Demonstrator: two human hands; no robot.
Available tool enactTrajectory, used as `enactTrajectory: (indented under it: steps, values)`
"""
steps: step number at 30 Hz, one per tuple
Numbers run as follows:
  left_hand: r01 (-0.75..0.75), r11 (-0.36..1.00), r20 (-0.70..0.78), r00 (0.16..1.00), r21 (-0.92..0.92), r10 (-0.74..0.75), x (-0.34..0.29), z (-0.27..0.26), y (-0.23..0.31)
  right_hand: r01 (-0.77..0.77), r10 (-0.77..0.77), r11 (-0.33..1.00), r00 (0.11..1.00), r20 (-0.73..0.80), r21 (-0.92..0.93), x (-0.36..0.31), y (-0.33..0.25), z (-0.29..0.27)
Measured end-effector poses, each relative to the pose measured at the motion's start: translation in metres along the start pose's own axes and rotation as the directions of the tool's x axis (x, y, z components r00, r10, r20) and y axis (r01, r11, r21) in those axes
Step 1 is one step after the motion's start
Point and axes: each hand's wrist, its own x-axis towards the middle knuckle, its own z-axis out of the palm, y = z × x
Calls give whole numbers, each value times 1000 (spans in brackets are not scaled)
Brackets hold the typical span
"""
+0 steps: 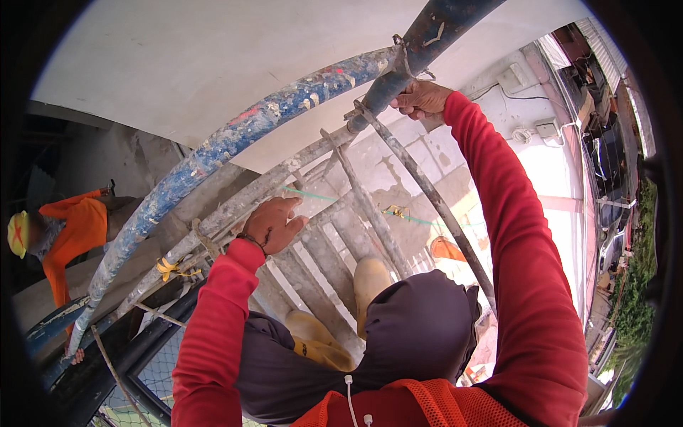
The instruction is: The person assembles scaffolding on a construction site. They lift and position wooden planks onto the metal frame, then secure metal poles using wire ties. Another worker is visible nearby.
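A paint-spattered blue scaffold tube (235, 135) arcs across the upper left and meets a dark blue scaffold pipe (441, 32) at a wire-like tie or clamp (403, 60). My right hand (425, 98) is closed at the lower side of the dark pipe, just below that joint, its fingertips partly hidden. My left hand (274, 224) is held beside a grey, cement-stained pipe (267, 178), fingers apart and nothing in them. From the grey pipe, a thin diagonal brace (427, 185) slopes down to the right.
I stand in yellowish boots (371, 285) on a slatted scaffold platform (320, 263) with gaps. A person in orange (78, 238) with a yellow helmet is lower left. Yellow ties (171, 269) hang on the pipe. A green string (320, 195) crosses the middle. A pale wall (178, 57) rises ahead.
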Motion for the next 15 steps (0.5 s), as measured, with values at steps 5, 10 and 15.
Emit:
enactTrajectory:
  steps: [5,10,15]
  values:
    - [-34,999,-33,999,-42,32,-6,-2,-4,329,-515,601,856,-38,-728,8,-9,16]
    - [-20,1000,-30,999,-10,19,-6,-3,-7,-164,-614,269,730,-300,-949,-28,7,78]
    - [-21,1000,-23,1000,-24,20,-8,-3,-6,-25,-619,502,688,-380,-864,-67,25,114]
